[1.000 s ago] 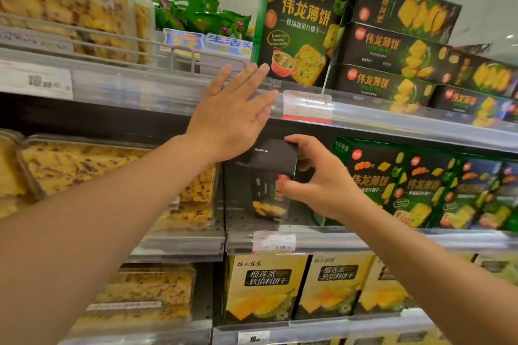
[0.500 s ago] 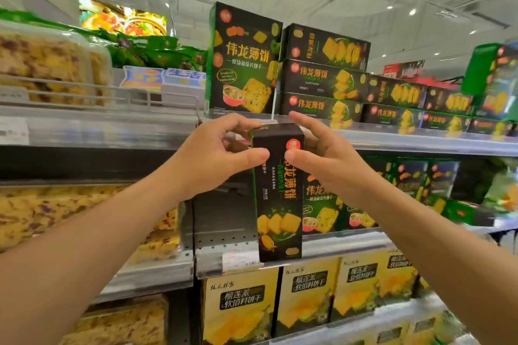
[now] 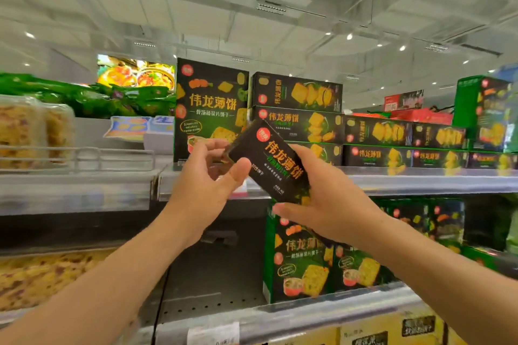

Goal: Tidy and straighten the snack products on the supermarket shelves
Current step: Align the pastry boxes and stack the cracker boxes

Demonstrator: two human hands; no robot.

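Head view, quick pass. What's in the hands?

– One dark cracker box (image 3: pixel 273 161), tilted, its top corner up-left, held in the air in front of the top shelf (image 3: pixel 420 180), touching no shelf.

– Left hand (image 3: pixel 208 180)?

– Fingers curled round the box's upper-left end, thumb (image 3: pixel 238 166) pressed on the front face.

– Right hand (image 3: pixel 328 204)?

– Wrapped round the lower-right end, thumb under the bottom edge, fingers behind (hidden, so no detail there).

– Behind it?

– An upright box of the same brand (image 3: pixel 211 109) stands on the top shelf, with flat stacked boxes (image 3: pixel 297 117) just beside it on the right, running on along the shelf.

– Lower?

– Green boxes (image 3: pixel 302 258) stand on the next shelf down, under the right hand. Clear tubs of yellow snacks (image 3: pixel 33 126) at far left.
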